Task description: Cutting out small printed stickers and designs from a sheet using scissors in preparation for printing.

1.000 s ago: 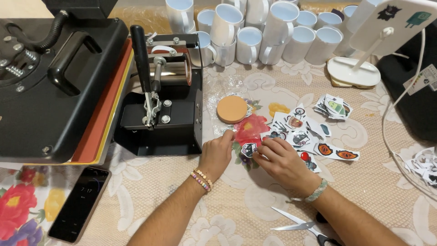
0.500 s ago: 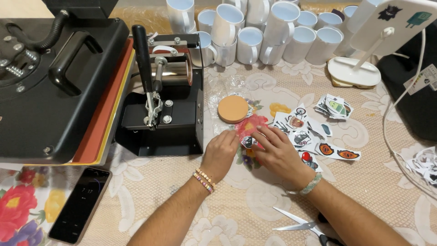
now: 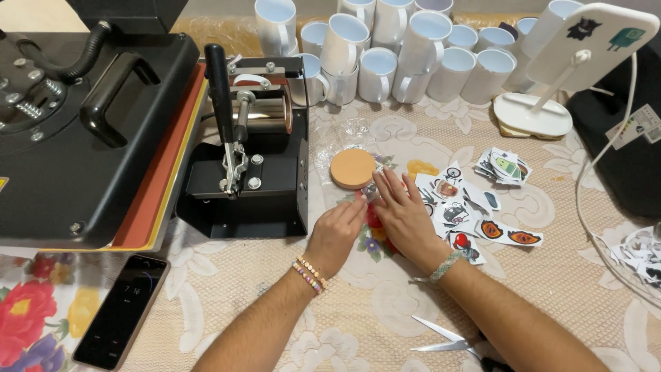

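My left hand and my right hand meet on the lace tablecloth in front of the black mug press. A red round piece lies on the table under them, mostly hidden. My right hand lies flat over it with its fingers spread. The fingertips of my left hand pinch a bit of crinkled clear film at the piece's far edge. A round cork coaster lies just beyond the fingertips, and cut-out picture stickers are scattered right of my right hand.
A large black flat heat press fills the left. Several white mugs stand at the back, with a white mirror on a stand at the right. A phone lies front left and scissors front centre. A white cable runs at the right.
Both hands have lowered the red round piece from just above the table onto the cloth. My right hand now lies flat over it, hiding most of it.
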